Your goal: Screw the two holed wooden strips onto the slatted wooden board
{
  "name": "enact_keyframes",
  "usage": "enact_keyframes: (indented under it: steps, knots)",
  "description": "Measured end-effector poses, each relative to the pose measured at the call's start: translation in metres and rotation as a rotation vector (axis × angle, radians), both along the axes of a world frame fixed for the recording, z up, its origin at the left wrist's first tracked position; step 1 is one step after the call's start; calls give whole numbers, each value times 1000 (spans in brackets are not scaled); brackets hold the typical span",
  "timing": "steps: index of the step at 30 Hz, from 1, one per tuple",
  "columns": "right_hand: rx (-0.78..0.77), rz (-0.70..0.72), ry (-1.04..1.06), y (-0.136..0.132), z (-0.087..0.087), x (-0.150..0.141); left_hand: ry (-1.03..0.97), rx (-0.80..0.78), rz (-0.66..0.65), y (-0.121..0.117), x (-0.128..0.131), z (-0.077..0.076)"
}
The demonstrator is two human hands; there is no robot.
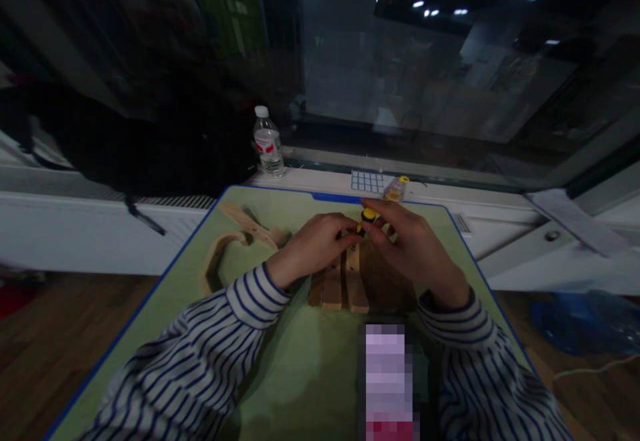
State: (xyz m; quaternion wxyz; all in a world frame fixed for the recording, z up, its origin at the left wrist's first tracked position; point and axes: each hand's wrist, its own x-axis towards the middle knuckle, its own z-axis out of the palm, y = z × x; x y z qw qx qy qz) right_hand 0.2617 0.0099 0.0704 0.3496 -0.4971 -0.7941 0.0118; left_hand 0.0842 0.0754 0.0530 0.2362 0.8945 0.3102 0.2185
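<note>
Above the far part of the table, my right hand (pixel 407 244) is closed around a short yellow-and-black screwdriver (pixel 369 214), its rounded end facing up. My left hand (pixel 320 244) pinches at the lower part of the same tool; the tip is hidden by my fingers. Under my hands lie two narrow wooden pieces (pixel 356 288) side by side, with small dark holes or screws in them. They rest on a brown wooden board (pixel 387 281), partly covered by my right hand. Left of my left hand are a curved wooden piece (pixel 215 261) and a straight wooden piece (pixel 245 221).
The green table (pixel 290 361) has a blue edge. A blurred-out phone-shaped object (pixel 387 374) lies near its front. On the sill behind stand a water bottle (pixel 269 144), a blue-lined grid sheet (pixel 367 181) and a small clear bag (pixel 395 189). A black bag (pixel 150 154) sits left.
</note>
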Motion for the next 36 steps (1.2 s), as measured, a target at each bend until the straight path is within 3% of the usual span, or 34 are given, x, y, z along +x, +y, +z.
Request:
enact_keyframes:
  steps: [16, 36]
  knots:
    - [0, -16, 0, 2, 0, 0, 30, 26, 62, -1, 2, 1]
    - [16, 26, -10, 0, 3, 0, 21, 56, 4, 0, 1, -1]
